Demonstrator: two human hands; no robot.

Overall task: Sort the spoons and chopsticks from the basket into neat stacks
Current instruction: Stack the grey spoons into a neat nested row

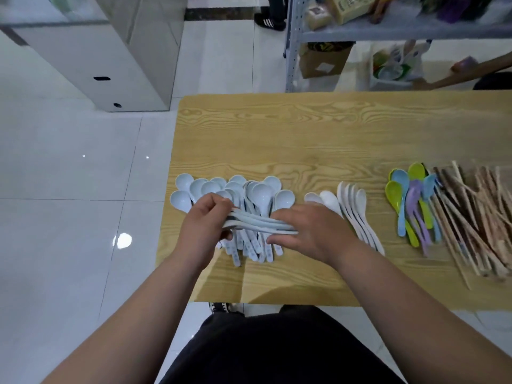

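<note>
Left hand point(206, 217) and right hand point(307, 231) close together above the left part of the table point(277, 134), sharing a small bundle of held spoons point(260, 224) running crosswise between them. Left fingers curled tightly round one end, thumb beneath. Right fingers only half bent, clasping the narrow handle tips between fingertips and thumb. Held spoons pale, nested one into another.

Directly under both hands, spread on the wood, a loose fan of pale blue spoons point(235, 189), bowls away from the body, handles toward it, overlapping untidily. Just right of the right hand, white spoons point(353, 206) nested on their sides in a row. Further right, well apart from the hands, coloured spoons point(410, 200) in green, blue and purple, touching a heap of chopsticks point(476, 217).
</note>
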